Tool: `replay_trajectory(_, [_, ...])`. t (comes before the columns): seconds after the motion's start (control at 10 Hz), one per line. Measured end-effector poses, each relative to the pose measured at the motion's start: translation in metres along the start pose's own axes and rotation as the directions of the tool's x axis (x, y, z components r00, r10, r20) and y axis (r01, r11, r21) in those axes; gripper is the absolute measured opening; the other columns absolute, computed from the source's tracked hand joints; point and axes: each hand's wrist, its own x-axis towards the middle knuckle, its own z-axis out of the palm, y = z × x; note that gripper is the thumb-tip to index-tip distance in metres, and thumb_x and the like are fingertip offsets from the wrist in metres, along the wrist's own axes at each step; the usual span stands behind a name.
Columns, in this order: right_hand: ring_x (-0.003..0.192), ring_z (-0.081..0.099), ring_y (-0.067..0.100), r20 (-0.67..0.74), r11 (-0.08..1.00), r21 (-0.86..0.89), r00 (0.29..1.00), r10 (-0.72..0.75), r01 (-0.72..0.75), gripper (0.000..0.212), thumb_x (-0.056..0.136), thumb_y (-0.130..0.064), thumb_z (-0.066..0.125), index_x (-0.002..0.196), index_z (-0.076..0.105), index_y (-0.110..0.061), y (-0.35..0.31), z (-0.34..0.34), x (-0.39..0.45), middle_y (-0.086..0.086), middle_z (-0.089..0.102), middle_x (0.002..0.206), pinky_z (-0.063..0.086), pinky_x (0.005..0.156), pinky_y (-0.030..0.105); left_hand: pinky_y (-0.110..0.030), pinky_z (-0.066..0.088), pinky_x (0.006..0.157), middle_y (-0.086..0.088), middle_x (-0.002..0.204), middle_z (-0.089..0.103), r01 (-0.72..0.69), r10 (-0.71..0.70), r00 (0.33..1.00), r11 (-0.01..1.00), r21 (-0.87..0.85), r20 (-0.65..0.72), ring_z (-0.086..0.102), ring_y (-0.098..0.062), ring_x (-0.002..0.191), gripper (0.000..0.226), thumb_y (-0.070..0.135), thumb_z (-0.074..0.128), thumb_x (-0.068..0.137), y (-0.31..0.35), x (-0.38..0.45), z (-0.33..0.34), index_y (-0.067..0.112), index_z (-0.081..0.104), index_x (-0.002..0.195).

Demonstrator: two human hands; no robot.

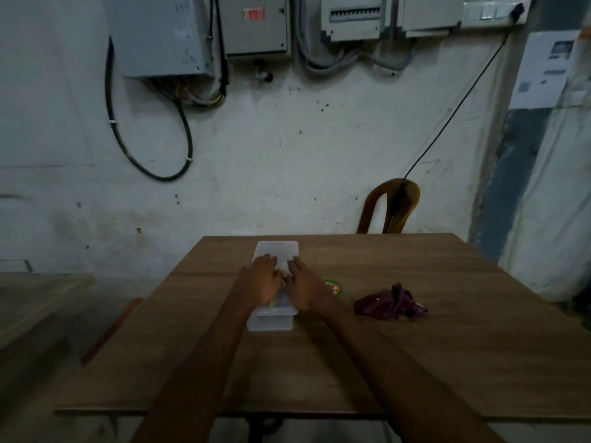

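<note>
Both left hand (263, 280) and right hand (307, 284) flat, fingers (267, 260) straight, pressing clear box (277, 248), well inside table (415, 362) edges

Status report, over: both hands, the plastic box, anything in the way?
Hands: left hand and right hand flat on the plastic box lid. Box on the table. Nearby: green disc beside right hand, purple wrapper further right.

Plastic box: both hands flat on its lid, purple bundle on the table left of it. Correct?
No: the head view shows the purple bundle right of the plastic box, not left. The left hand and right hand do rest flat on it.
</note>
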Motion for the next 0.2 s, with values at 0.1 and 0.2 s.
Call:
replay_trajectory(0.1, [0.155,0.015,0.031,-0.085,0.996,0.081,0.996,-0.039,0.046,0.074,0.107,-0.053,0.016,0.157,0.023,0.001,0.006,0.001,-0.009,0.019,0.02,0.166,0.014,0.126,0.041,-0.044,0.02,0.121,-0.01,0.167,0.016,0.005,-0.005,1.0,1.0,-0.003,0.015,0.02,-0.025,0.152,0.059,0.039,0.032,0.107,0.001,-0.001,-0.001,0.013,0.02,0.159])
replay_trajectory(0.2, [0.154,0.019,0.026,-0.162,1.0,0.03,0.987,0.01,-0.006,0.068,0.107,-0.052,0.029,0.161,0.017,-0.014,0.018,-0.019,-0.003,0.009,0.018,0.168,0.02,0.122,0.055,-0.05,0.013,0.122,-0.006,0.168,0.003,-0.051,0.053,0.998,0.996,0.07,-0.025,0.007,-0.024,0.154,0.069,0.048,0.033,0.105,0.004,0.012,-0.011,0.013,0.01,0.16])
